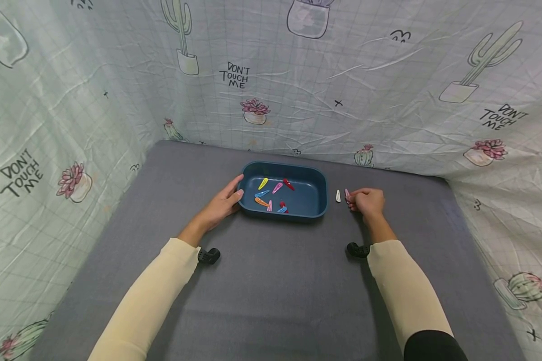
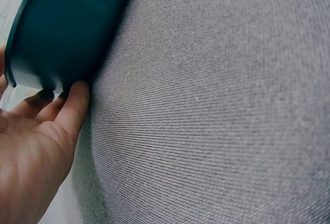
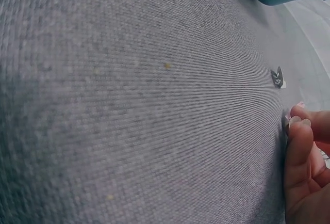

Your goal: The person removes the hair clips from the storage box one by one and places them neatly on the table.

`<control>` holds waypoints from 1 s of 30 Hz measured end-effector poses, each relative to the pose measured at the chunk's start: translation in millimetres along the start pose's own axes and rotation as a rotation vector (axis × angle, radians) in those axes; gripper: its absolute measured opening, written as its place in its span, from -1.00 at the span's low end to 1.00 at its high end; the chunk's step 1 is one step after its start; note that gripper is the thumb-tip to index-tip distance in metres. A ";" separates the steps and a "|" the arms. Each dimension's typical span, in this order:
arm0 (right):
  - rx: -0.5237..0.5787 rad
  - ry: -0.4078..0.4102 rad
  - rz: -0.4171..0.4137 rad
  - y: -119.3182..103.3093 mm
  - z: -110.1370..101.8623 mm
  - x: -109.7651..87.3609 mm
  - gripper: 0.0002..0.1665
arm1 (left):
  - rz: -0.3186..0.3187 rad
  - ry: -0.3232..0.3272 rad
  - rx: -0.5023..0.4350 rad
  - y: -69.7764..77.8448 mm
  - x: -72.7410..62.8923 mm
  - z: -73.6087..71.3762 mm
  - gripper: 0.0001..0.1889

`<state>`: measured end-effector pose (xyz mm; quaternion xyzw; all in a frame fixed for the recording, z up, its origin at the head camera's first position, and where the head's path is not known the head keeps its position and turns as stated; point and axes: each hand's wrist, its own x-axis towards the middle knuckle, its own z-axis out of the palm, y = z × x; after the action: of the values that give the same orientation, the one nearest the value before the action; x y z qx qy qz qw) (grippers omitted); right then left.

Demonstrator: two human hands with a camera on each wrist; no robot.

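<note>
A dark blue tray (image 1: 318, 200) with raised walls holds several colourful snap hair clips, among them a yellow clip (image 1: 263, 183), a red clip (image 1: 288, 184) and an orange clip (image 1: 261, 201). My left hand (image 1: 223, 203) grips the tray's left end, with thumb at the rim; fingertips press the outer wall in the left wrist view. To the right of the tray, my right hand (image 1: 368, 201) pinches a pink hair clip (image 1: 347, 192) between thumb and finger, close over the cloth. Just left of those fingertips lies a white hair clip (image 1: 338, 196).
A grey cloth (image 1: 271, 281) covers the table. Behind it and along both sides hangs a pale curtain (image 1: 289, 90) printed with cacti and lettering. A black wrist device (image 1: 209, 256) sits on the left wrist, another device (image 1: 358, 250) on the right.
</note>
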<state>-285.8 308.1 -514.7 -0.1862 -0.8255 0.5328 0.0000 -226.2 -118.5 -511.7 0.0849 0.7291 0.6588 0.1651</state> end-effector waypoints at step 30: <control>-0.077 -0.084 0.026 -6.3 -2.8 7.3 -0.82 | -0.014 -0.001 -0.008 0.0 1.0 -0.7 -0.36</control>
<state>-293.9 310.5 -509.4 -0.1741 -0.8422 0.5080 -0.0488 -227.3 -118.8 -511.7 0.0792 0.7269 0.6605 0.1706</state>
